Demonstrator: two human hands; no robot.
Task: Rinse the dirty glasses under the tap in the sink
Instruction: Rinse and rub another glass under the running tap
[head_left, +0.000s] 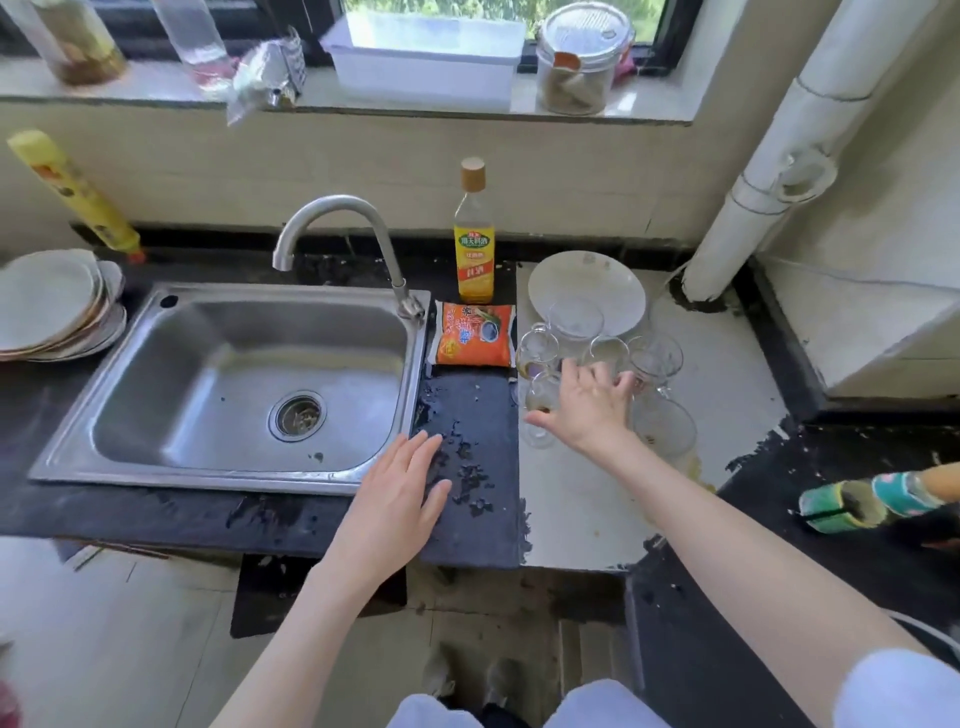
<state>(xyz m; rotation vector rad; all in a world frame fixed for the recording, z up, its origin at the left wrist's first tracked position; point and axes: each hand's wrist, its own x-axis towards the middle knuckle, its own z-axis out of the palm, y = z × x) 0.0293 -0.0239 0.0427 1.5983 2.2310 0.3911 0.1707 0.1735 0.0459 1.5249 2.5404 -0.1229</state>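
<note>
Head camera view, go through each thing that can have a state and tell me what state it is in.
Tap: off, no water running.
Sink: empty, drain uncovered.
Glasses: clustered on counter, unrinsed.
Bottle: upright, capped.
Left hand: flat, open.
Right hand: open, reaching over glasses.

By my right hand (587, 410) I count about six glasses (605, 358), one white plate (587, 288), one bottle (474, 244), one orange packet (474, 335).

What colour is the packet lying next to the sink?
The packet is orange, with a dark round picture printed on it. The head view shows it, right of the sink.
</note>
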